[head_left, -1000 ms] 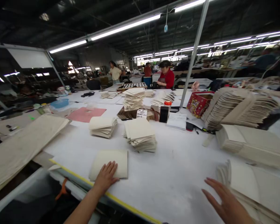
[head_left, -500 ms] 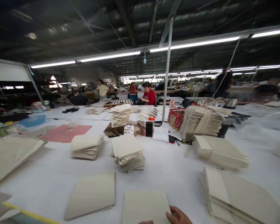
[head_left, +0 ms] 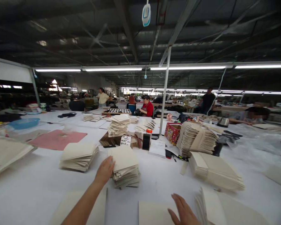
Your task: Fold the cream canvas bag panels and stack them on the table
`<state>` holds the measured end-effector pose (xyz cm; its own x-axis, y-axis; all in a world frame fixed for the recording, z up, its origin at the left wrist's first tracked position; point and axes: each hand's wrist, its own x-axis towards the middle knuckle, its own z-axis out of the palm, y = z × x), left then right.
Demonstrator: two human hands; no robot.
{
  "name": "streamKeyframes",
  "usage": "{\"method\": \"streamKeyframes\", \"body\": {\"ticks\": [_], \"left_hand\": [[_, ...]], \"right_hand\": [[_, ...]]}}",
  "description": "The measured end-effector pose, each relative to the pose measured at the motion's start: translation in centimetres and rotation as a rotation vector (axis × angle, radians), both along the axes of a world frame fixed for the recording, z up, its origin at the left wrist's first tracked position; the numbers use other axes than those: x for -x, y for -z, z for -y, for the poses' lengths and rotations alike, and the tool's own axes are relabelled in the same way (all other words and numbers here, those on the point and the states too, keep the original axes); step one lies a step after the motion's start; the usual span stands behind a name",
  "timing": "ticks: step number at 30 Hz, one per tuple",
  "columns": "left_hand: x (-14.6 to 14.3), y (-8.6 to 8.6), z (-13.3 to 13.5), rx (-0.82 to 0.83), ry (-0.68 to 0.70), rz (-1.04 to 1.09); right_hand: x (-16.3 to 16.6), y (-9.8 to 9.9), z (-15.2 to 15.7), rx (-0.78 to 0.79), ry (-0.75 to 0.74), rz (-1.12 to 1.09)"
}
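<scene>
On the white-covered desk point(head_left: 16, 195), a fanned pile of cream rectangular panels point(head_left: 78, 155) lies leftmost. The left hand point(head_left: 105, 171) touches the near-left edge of a messy cream stack of flat panels point(head_left: 125, 159) at centre; whether its grip pinches any layer, I cannot tell. The panels look light, fairly stiff and matte; loose layers might slide, so edges seem best to hold. Rightward, a flat cream panel point(head_left: 153, 214) lies beside the right hand point(head_left: 184, 212), its grip wide, seemingly holding nothing.

Up front, two flat pieces point(head_left: 99, 209) point(head_left: 154, 214) and two loose stacks point(head_left: 78, 154) point(head_left: 124, 165); three banded bundles point(head_left: 188, 140) point(head_left: 221, 170) point(head_left: 231, 207) (counting one cut off below); one red box point(head_left: 172, 133), one phone point(head_left: 146, 141), one basin point(head_left: 24, 124).
</scene>
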<state>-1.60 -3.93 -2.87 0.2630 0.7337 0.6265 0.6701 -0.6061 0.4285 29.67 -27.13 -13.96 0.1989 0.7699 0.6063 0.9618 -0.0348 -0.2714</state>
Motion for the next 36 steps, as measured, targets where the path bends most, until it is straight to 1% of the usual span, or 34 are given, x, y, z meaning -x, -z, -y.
{"method": "streamKeyframes", "body": {"ticks": [2, 5, 7, 9, 11, 13, 16, 20, 24, 29, 34, 36], "left_hand": [[0.0, 1.2, -0.4, 0.080, 0.027, 0.032], [0.2, 2.1, -0.4, 0.224, 0.040, 0.196], [0.4, 2.2, -0.4, 0.317, 0.059, 0.319], [0.6, 2.1, -0.5, 0.374, 0.087, 0.418], [0.7, 1.9, -0.7, 0.425, 0.114, 0.490], [1.0, 1.7, -1.0, 0.481, 0.128, 0.537], [1.5, 1.4, -1.4, 0.511, 0.163, 0.557], [1.9, 1.2, -1.6, 0.474, 0.226, 0.497], [1.8, 1.3, -1.4, 0.437, 0.229, 0.458], [1.6, 1.5, -1.3, 0.403, 0.231, 0.439], [1.4, 1.7, -1.6, 0.388, 0.214, 0.409], [1.4, 1.7, -1.5, 0.383, 0.206, 0.395]], "right_hand": [[3.5, -3.9, -2.8, -0.039, -0.085, 0.024], [9.7, -9.7, -7.3, 0.011, -0.209, -0.008], [13.5, -12.4, -10.3, 0.077, -0.251, -0.047], [16.5, -14.0, -13.1, 0.142, -0.264, -0.074], [18.5, -14.6, -15.5, 0.208, -0.274, -0.083], [19.5, -14.5, -17.3, 0.283, -0.286, -0.075], [19.9, -14.1, -18.4, 0.372, -0.309, -0.011], [19.6, -13.8, -18.4, 0.398, -0.303, 0.083], [19.3, -14.2, -18.2, 0.426, -0.340, 0.120], [19.3, -15.3, -18.0, 0.422, -0.349, 0.050], [19.8, -15.9, -18.2, 0.398, -0.260, -0.051], [19.5, -16.0, -18.4, 0.358, -0.252, -0.109]]}}
